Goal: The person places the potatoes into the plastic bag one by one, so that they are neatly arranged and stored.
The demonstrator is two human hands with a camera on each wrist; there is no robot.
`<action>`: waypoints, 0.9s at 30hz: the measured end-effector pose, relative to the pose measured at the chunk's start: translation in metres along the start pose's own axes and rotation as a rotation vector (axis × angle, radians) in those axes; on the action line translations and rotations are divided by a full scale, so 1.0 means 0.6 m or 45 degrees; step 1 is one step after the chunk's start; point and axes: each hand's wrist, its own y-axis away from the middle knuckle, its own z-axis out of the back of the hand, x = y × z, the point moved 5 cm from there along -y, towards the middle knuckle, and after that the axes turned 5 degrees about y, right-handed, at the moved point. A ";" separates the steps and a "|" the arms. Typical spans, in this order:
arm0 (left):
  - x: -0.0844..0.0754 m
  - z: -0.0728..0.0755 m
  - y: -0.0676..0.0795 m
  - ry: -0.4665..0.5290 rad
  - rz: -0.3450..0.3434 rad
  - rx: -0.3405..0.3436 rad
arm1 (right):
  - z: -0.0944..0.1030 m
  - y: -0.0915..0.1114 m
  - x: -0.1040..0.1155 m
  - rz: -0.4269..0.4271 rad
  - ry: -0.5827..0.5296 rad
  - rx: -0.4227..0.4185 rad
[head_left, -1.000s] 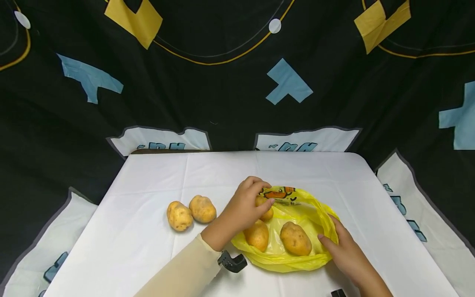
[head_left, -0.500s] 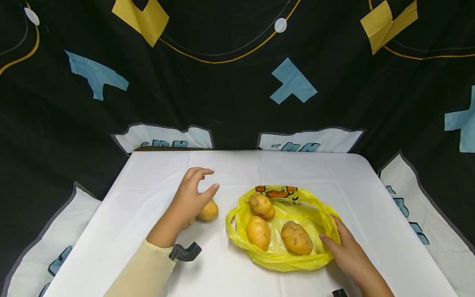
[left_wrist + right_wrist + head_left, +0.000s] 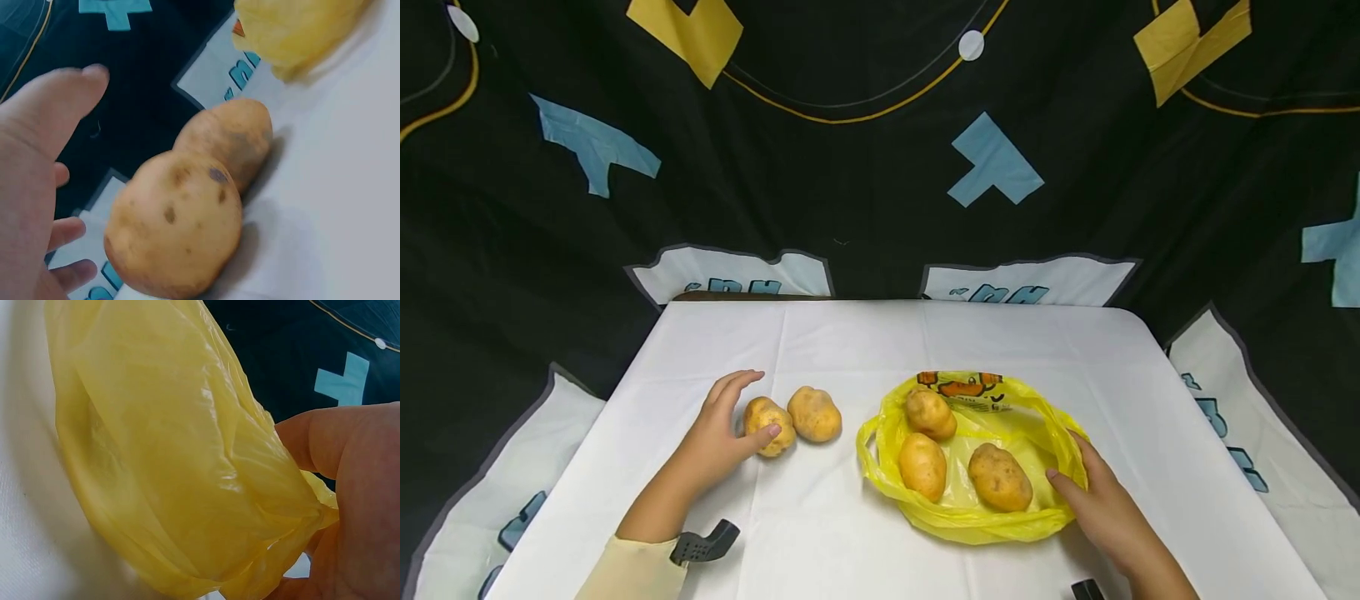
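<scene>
A: Grip state?
B: Right grip (image 3: 1105, 500) is clamped on the rim of the yellow bag (image 3: 970, 534); we figure that props the mouth wide. Left grip (image 3: 718, 442) has thumb and fingers apart, holding nothing, beside the nearer potato (image 3: 764, 414).
A: Touching?
B: Head view can't tell us; the thumb overlaps the potato there. Left wrist view shows us a gap at the thumb.
A: Others?
B: Farther potato (image 3: 815, 414) sits just beside it, both on the desk (image 3: 842, 567). Three potatoes (image 3: 1000, 479) lie inside the bag, probably weighting it down. We see those only in head view; right wrist view gives outer film.
</scene>
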 end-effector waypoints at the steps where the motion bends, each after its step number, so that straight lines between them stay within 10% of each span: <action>1: 0.004 -0.002 0.003 0.007 -0.003 0.013 | 0.000 -0.001 0.000 -0.009 0.005 0.001; 27: 0.044 -0.040 0.016 -0.037 -0.073 -0.005 | -0.003 -0.005 -0.009 -0.088 0.002 0.046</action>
